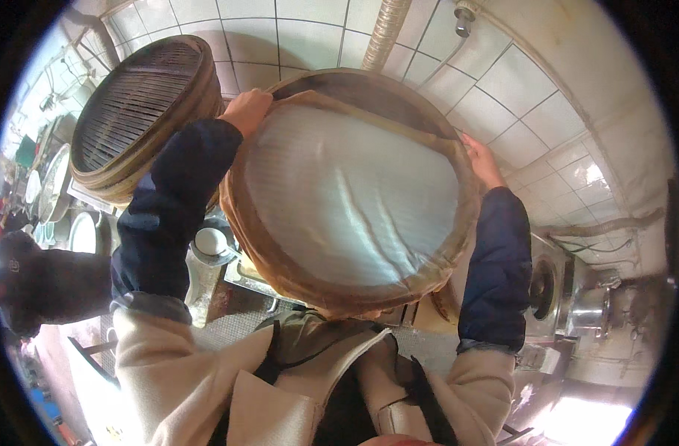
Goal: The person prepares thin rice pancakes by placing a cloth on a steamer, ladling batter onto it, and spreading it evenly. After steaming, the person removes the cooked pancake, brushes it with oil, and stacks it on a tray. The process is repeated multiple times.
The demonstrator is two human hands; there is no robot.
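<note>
In front of my chest is a large round steamer tray with a dark wooden rim, its face tilted up towards me. A damp brownish cloth wraps over its near side and lower edge, leaving a strip of the far rim bare. Across the middle the surface looks pale and shiny, with long creases; whether this is cloth or a thin sheet on it I cannot tell. My left hand grips the upper left rim. On the right edge, my right hand holds the rim, fingers partly hidden behind it.
Another bamboo steamer with a slatted face stands at the left. A bowl with a white ladle lies below it. White wall tiles and a metal pipe rise behind; a steel pot is at the right.
</note>
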